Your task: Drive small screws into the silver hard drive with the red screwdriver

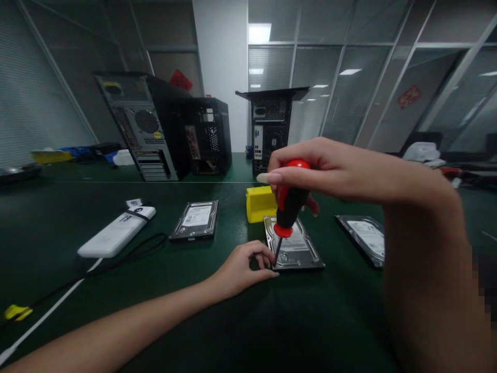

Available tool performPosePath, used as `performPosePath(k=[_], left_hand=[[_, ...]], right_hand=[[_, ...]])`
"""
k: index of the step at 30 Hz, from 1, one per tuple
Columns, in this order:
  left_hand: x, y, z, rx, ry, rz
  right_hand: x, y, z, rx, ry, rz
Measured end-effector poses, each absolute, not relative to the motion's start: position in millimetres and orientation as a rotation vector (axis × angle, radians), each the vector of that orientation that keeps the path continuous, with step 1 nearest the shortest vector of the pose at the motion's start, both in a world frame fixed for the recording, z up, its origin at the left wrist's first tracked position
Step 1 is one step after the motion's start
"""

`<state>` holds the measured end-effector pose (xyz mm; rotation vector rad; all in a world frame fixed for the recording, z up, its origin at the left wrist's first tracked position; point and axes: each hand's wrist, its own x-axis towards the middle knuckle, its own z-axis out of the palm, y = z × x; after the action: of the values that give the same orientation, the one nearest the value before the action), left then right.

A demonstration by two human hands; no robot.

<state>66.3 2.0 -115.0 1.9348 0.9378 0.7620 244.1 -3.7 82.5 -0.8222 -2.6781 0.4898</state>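
My right hand [306, 173] is closed around the handle of a red and black screwdriver [289, 204], which points down and leans slightly. Its tip meets the near left corner of a hard drive [297, 248] lying flat on the green table [217, 321]. At that same corner is my left hand [252, 264], thumb and fingers curled together against the drive's edge beside the tip. Whether those fingers pinch anything small cannot be made out. Just behind the drive stands a yellow box [260, 203], partly covered by my right hand.
A second hard drive [196, 220] lies to the left and a third [365, 238] to the right, near my right forearm. A white power bank [118, 230] with cables is at the left. Computer cases [155, 124] and an upright tower [272, 129] stand behind.
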Motion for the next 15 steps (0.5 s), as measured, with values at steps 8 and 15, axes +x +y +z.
performPosePath(k=[8,15], left_hand=[[66.5,1.7,-114.7,1.934,0.953,0.756],[66.6,2.4,-114.5,1.917,0.912,0.778]], right_hand=[[248.4,-11.8,84.1,-0.844,-2.689,0.449],[248.1,-13.2,84.0,-0.887,-2.664,0.336]])
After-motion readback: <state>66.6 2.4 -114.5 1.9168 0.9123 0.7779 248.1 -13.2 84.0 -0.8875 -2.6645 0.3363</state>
